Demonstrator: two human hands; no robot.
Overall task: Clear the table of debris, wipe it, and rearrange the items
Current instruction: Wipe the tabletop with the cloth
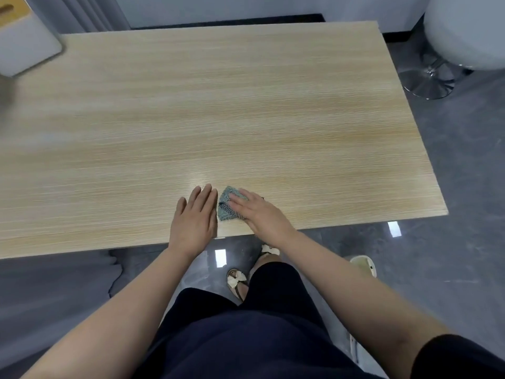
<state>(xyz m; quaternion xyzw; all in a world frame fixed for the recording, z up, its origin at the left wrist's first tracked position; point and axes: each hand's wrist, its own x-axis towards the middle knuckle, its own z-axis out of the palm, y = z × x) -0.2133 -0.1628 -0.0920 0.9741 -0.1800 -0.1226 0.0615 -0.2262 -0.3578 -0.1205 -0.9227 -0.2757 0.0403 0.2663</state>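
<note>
The person's right hand point(258, 212) lies flat on a small folded blue-grey cloth point(228, 205), its fingers straight and close together, pressing the cloth down onto the table rather than curling round it. The cloth sits near the front edge of the table, a little right of its middle, with its left part and a dark-stitched hem showing from under the fingers. Just to the left, the left hand point(194, 218) rests palm down on the bare wood, fingers straight and slightly spread, holding nothing; its little-finger side lies just beside the cloth, and whether the two touch cannot be told. Both forearms reach in from the bottom of the view across the table's near edge. The table point(218, 105) is a long rectangle of pale wood grain with a soft glare spot just beyond the hands. At its far left corner stands a light grey box with a wooden lid point(26, 39), partly cut off by the frame and blurred. Off the table's far right corner is a white stool on a chrome base point(448, 50). Below the table edge the person's dark clothing and sandalled feet show against a glossy grey floor point(451, 173).
</note>
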